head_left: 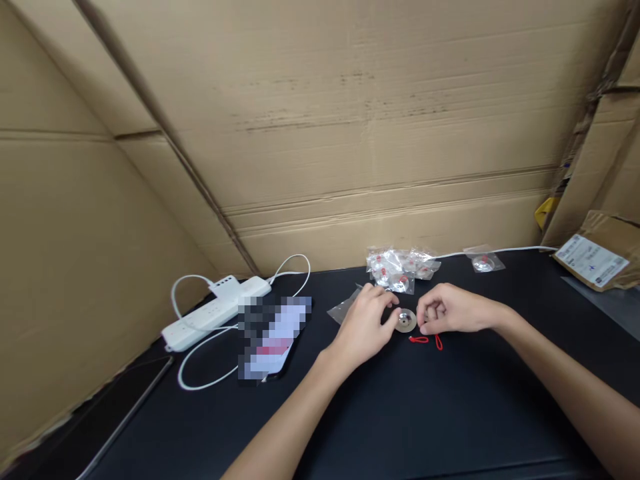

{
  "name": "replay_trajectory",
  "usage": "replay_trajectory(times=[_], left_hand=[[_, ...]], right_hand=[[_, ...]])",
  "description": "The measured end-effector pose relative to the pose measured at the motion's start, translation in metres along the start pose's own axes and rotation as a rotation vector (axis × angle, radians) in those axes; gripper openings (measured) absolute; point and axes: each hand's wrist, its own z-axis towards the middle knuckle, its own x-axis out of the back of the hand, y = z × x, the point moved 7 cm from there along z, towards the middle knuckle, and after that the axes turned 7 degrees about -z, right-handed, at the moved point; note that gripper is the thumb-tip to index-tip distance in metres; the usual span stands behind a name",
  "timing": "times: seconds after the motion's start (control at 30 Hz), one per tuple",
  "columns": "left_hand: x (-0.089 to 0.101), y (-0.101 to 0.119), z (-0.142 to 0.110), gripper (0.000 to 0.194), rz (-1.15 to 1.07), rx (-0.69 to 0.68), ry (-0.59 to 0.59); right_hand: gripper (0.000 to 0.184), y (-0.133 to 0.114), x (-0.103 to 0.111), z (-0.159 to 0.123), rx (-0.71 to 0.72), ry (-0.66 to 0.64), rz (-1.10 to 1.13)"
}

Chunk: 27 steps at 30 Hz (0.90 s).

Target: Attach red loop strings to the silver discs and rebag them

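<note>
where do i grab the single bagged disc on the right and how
Probably pinch the right edge of the clear bag, coming from the near side: its plastic reaches past the round disc, and the white cable runs behind.

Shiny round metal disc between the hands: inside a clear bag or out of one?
Out: the shiny round metal disc shows a bare rim, without the crinkled clear plastic around the packaged discs behind it.

On the worktop [425, 420], packets [393, 267] lie near the back edge, between a power strip [213, 312] and a box [600, 248], behind a disc [407, 321].
</note>
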Motion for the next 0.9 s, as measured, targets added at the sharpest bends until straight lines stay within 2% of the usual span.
replay_trajectory(times=[0.2,0.33,0.4,0.47,0.6,0.7,0.77,0.9], left_hand=[[-0.014,-0.001,-0.003,0.024,0.079,-0.050,-0.057],[-0.020,-0.001,-0.002,0.017,0.018,-0.036,-0.087],[-0.019,-0.003,-0.001,0.013,-0.045,-0.013,-0.081],[-0.015,-0.006,0.000,0.011,-0.099,0.009,-0.044],[-0.001,-0.014,0.002,0.009,-0.211,0.089,0.092],[0.006,-0.025,0.002,0.010,-0.355,0.194,0.181],[0.006,-0.032,0.003,0.011,-0.499,0.260,0.211],[0.003,-0.040,0.003,0.014,-0.749,0.362,0.261]], right_hand=[[0.015,-0.009,-0.014,0.001,-0.040,0.053,-0.242],[0.003,-0.020,-0.016,0.001,0.031,0.089,-0.320],[0.006,-0.026,-0.015,0.001,0.082,0.107,-0.311],[0.009,-0.029,-0.012,0.001,0.099,0.125,-0.210],[0.012,-0.024,-0.008,0.002,0.040,0.087,0.216],[0.018,-0.024,-0.004,0.001,0.050,0.074,0.473],[0.020,-0.025,0.001,0.001,0.072,0.111,0.550],[0.020,-0.022,0.008,0.001,0.075,0.216,0.562]])
